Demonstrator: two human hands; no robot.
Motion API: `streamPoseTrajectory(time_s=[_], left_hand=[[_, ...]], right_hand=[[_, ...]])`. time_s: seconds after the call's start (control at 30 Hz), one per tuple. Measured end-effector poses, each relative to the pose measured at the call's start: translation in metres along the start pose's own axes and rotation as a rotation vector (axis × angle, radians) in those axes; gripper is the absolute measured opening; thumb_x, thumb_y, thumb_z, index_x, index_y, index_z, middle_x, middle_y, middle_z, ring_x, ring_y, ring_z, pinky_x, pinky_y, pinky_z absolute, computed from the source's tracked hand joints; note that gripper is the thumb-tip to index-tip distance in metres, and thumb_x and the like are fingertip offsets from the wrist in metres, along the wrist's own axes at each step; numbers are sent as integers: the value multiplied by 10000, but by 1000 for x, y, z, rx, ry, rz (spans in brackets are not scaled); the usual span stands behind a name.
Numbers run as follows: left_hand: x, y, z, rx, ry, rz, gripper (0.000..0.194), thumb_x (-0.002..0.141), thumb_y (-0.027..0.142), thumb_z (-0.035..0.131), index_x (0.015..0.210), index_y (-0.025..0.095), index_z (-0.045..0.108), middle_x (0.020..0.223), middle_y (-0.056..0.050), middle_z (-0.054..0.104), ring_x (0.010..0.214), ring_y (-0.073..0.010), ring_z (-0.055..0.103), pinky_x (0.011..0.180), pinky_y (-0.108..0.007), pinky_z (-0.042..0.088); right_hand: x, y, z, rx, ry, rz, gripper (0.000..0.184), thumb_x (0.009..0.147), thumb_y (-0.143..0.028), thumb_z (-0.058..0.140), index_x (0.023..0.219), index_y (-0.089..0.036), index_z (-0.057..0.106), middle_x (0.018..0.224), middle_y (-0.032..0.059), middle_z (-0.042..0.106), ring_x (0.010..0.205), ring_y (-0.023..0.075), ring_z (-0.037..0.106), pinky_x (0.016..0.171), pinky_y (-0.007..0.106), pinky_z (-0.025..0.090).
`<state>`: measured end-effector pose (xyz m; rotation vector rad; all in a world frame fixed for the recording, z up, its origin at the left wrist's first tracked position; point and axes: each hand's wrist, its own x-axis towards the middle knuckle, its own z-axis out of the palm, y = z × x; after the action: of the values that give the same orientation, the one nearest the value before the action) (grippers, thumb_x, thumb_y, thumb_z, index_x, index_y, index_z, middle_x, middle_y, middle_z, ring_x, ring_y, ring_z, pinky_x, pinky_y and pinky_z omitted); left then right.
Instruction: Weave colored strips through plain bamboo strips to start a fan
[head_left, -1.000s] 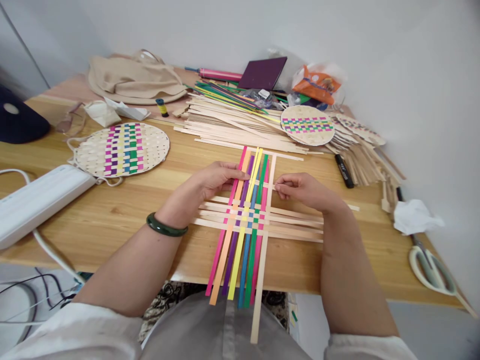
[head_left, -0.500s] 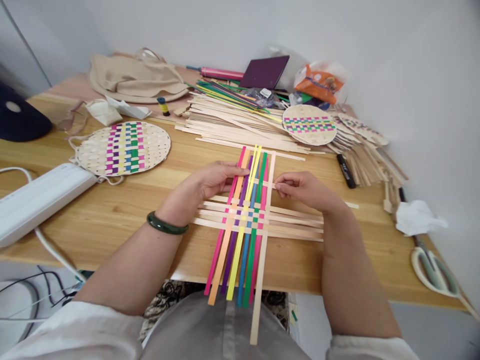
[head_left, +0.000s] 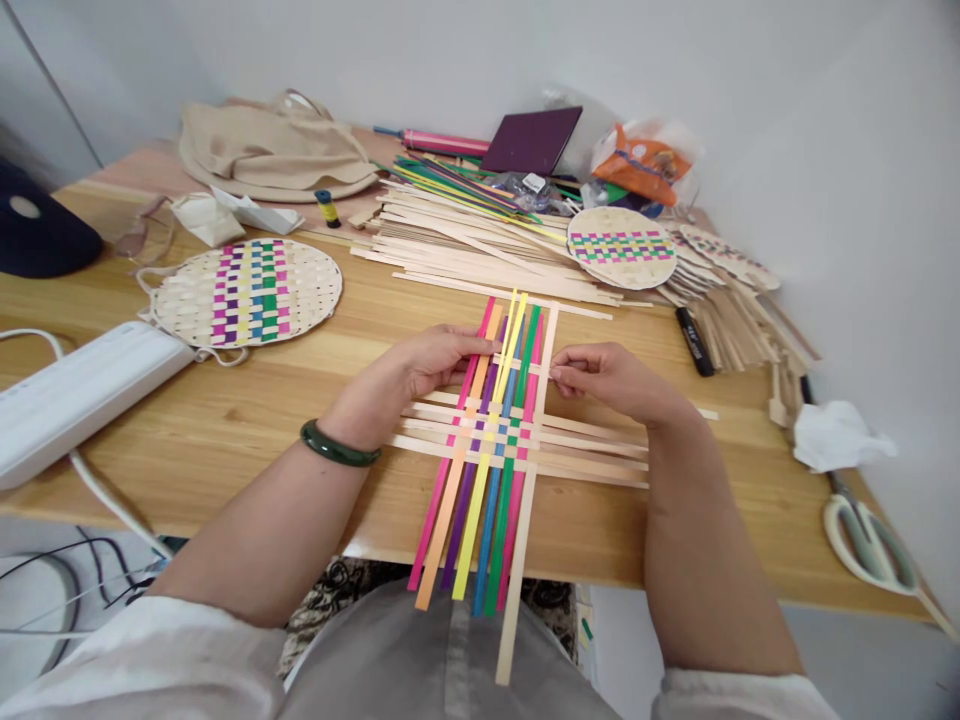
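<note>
A partly woven mat (head_left: 491,435) of bamboo-like strips lies before me, its lower ends reaching past the table's front edge. Lengthwise run pink, orange, purple, yellow, blue, green and pale strips; several pale strips cross them. In the upper part, one pale cross strip (head_left: 531,368) passes among the coloured ones, apart from the tight rows below. My right hand (head_left: 604,378) pinches its right end. My left hand (head_left: 446,360) is closed around the upper left of the strips, thumb over the pink and orange ones; its other fingers are partly hidden beneath.
Loose pale strips (head_left: 465,240) lie behind the mat. A round woven piece (head_left: 244,292) and a white power strip (head_left: 82,400) are at left. On the right are another woven piece (head_left: 621,248), a black marker (head_left: 694,342), crumpled tissue (head_left: 840,436) and scissors (head_left: 870,545).
Both hands keep their grip with hardly any movement. Near my left thumb, a little more of the pale cross strip shows over the purple strip. The view has shifted slightly.
</note>
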<state>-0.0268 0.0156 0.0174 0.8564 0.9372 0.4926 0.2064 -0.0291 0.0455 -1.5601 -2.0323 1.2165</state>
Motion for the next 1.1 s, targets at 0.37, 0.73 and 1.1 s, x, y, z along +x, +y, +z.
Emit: streamPoseTrajectory(time_s=[0.37,0.73,1.1], left_hand=[[-5,2,3,70,139,59,292,596,328,871,737,133,705,693,-54,720,567,-159,648,562,-273,544],[-6,12,-3,86,126,117,168,598,167,824,668,138,674,684,-12,682,621,-96,611,642,-206,507],[-4,10,-5,65,91,119,125,627,100,774,690,145,676,733,-3,679,679,-99,623,719,-226,520]], right_hand=[[-4,-14,10,27,14,58,277,820,-445,558,675,-210,581,610,-8,572,556,119,488,567,282,385],[-5,-8,3,-5,-14,117,310,793,-492,581,661,-214,539,565,-15,529,522,116,454,518,276,358],[-3,-5,5,-5,-1,75,308,791,-488,579,671,-208,533,567,-25,518,530,100,437,527,262,350]])
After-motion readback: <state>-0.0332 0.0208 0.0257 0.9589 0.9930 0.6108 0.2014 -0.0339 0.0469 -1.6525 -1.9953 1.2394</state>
